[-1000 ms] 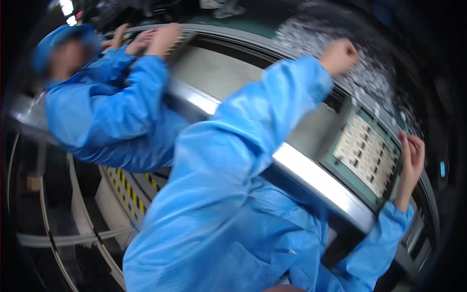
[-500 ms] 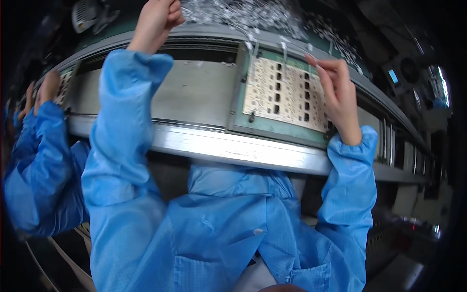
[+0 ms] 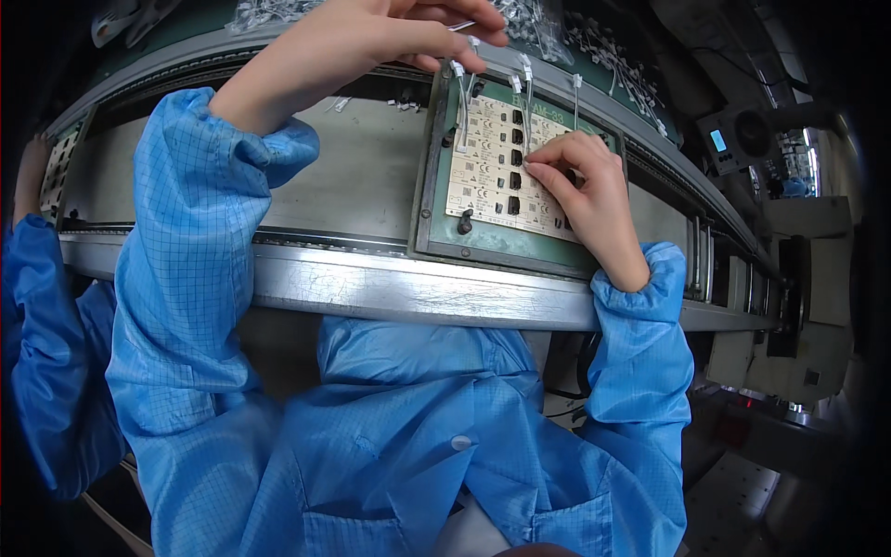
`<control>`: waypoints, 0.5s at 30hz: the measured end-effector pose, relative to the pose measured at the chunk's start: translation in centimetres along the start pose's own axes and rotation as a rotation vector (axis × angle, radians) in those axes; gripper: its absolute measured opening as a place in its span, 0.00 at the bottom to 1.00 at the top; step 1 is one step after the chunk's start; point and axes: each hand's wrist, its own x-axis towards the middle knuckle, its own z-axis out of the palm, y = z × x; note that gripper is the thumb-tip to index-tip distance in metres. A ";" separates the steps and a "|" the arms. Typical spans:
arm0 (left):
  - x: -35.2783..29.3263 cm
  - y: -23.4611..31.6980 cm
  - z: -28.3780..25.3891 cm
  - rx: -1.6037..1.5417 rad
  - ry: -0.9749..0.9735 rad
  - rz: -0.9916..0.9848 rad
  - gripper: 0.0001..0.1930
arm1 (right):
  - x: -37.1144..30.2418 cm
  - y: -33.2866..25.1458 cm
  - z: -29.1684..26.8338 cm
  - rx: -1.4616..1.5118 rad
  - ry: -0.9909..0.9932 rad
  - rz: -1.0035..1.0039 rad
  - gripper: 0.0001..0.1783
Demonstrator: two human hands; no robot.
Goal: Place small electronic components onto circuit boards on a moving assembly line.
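A pale panel of circuit boards [image 3: 483, 176] with black components lies in a green fixture plate [image 3: 515, 249] on the line. Low over its middle, my right hand [image 3: 587, 176] is closed in a pinch at the lower end of a thin wire lead [image 3: 529, 107] topped by a white connector. My left hand [image 3: 408, 37] is above the panel's far left edge, fingers bent around a thin white wire lead [image 3: 461, 26]; its far end is hidden. Several more leads stand along the far side, one of them a lead [image 3: 576, 97] near the right corner.
Beyond the far rail, loose leads [image 3: 613, 65] and a clear bag of leads [image 3: 529, 23] lie on the green bench. A metal rail [image 3: 418, 292] runs along the near side. At far left, a co-worker's sleeve [image 3: 56, 362] reaches toward another panel [image 3: 58, 172].
My left hand has come right, from the loose leads to above the panel's far edge. My right hand has moved left and down onto the panel. The view has shifted slightly.
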 end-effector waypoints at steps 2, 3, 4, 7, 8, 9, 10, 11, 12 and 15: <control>0.1 1.5 0.9 -0.050 0.169 -0.283 0.24 | -0.1 0.6 -0.1 -0.029 0.000 -0.014 0.04; 0.2 1.9 1.1 0.023 0.158 -0.305 0.25 | -0.1 0.7 -0.1 -0.037 -0.006 -0.011 0.04; 0.3 2.2 1.2 0.096 0.145 -0.328 0.27 | -0.1 0.8 0.0 -0.045 -0.009 -0.006 0.04; 0.0 1.9 0.6 0.114 0.187 -0.292 0.20 | 0.1 0.9 0.4 0.023 0.008 0.067 0.04; -0.1 1.5 -0.1 0.123 0.175 -0.231 0.18 | 0.1 1.1 0.5 0.021 0.009 0.071 0.04; 0.2 -2.2 -2.7 -0.111 -0.131 0.343 0.13 | 0.4 0.9 0.9 0.038 -0.004 0.009 0.03; 0.6 -2.5 -3.2 -0.116 -0.140 0.343 0.13 | 0.4 1.2 0.9 0.047 -0.003 -0.029 0.03; 0.6 -2.5 -3.5 -0.142 -0.108 0.350 0.12 | 0.4 1.2 0.8 0.049 -0.001 -0.030 0.03; 0.6 -2.5 -3.7 -0.170 -0.077 0.357 0.11 | 0.4 1.2 0.7 0.033 -0.019 -0.024 0.03; -0.3 1.2 -1.1 0.287 0.449 -0.130 0.08 | 0.3 0.3 0.3 -0.049 -0.027 -0.037 0.03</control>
